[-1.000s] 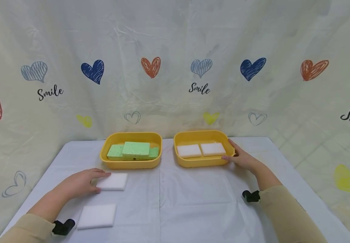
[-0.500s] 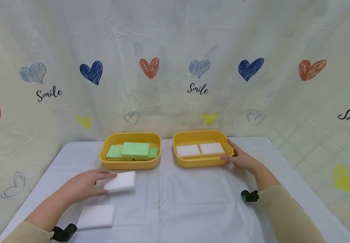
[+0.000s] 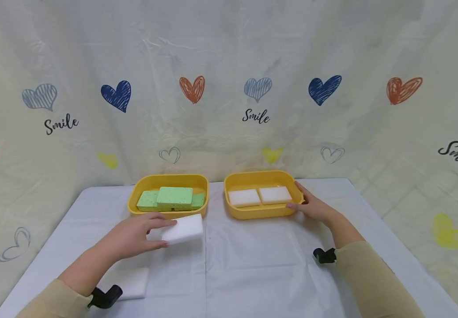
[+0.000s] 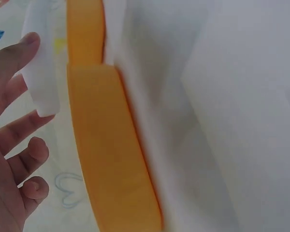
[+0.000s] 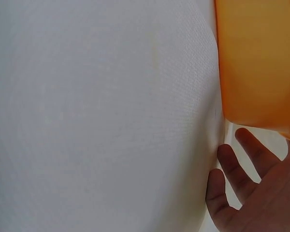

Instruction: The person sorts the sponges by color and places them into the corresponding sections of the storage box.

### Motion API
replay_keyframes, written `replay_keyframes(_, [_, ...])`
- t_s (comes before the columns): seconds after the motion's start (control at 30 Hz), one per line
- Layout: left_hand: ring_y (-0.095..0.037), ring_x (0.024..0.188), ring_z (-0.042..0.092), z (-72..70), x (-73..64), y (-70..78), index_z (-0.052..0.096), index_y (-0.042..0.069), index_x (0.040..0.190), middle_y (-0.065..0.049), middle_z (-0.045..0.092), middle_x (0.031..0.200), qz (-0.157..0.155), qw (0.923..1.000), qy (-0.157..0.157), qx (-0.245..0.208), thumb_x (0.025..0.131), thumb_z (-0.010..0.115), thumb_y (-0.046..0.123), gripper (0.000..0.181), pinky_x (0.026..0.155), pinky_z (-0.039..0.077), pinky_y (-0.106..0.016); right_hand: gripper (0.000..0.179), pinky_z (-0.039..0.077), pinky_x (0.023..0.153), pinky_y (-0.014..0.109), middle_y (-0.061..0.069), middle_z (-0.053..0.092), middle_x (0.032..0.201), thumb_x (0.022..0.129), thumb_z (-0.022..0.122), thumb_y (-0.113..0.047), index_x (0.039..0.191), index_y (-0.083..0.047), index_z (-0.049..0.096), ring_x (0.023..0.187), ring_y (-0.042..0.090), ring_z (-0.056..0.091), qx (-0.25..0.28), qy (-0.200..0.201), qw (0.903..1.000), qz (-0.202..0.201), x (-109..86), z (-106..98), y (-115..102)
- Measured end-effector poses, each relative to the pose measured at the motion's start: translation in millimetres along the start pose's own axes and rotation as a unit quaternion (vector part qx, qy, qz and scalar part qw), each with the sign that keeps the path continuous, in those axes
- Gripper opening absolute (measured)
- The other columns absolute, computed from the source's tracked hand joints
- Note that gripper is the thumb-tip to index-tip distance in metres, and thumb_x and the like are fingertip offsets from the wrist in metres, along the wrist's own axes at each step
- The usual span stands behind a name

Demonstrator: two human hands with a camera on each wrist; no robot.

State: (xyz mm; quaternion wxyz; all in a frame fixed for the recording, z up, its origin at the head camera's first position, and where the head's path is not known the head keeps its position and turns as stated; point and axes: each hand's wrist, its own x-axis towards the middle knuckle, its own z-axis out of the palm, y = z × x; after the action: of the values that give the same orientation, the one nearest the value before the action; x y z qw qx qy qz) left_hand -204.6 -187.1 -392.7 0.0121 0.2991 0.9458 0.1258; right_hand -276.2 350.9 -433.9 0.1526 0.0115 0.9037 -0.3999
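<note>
My left hand point(image 3: 135, 234) pinches a white sponge point(image 3: 187, 229) between thumb and fingers. The sponge is tilted in the air, just in front of the left yellow tray point(image 3: 133, 196). In the left wrist view the same sponge point(image 4: 41, 72) shows edge-on, and the lower fingers stay off it. My right hand point(image 3: 316, 206) grips the right end of the other yellow tray point(image 3: 262, 213), thumb at the front wall and a finger along the side. Two white sponges point(image 3: 275, 194) lie side by side in that tray. In the right wrist view the other fingers point(image 5: 237, 169) stand apart from the tray.
Several green sponges point(image 3: 175, 197) lie in the left tray, one on top of the others. Another white sponge point(image 3: 133, 282) lies on the white-covered table point(image 3: 252, 274), partly behind my left forearm. A cloth with hearts point(image 3: 229, 44) hangs behind the table.
My left hand has lifted the white sponge from the table and carried it right and toward the trays. The right hand stays at the right tray's end.
</note>
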Motion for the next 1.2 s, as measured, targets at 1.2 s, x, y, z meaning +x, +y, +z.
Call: replay_keyframes(1.2, [-0.021,0.125,0.054,43.5,253.0,145.3,0.053,0.037,0.144,0.000,0.053,0.142,-0.030,0.9994,-0.015,-0.012,0.091,0.069,0.046,0.056,0.097,0.049,-0.038,0.106,0.019,0.112,0.069,0.023,0.020,0.160,0.088,0.069,-0.055,0.160,-0.032,-0.005,0.138,0.043,0.029,0.007,0.009,0.9999,-0.001,-2.4,-2,3])
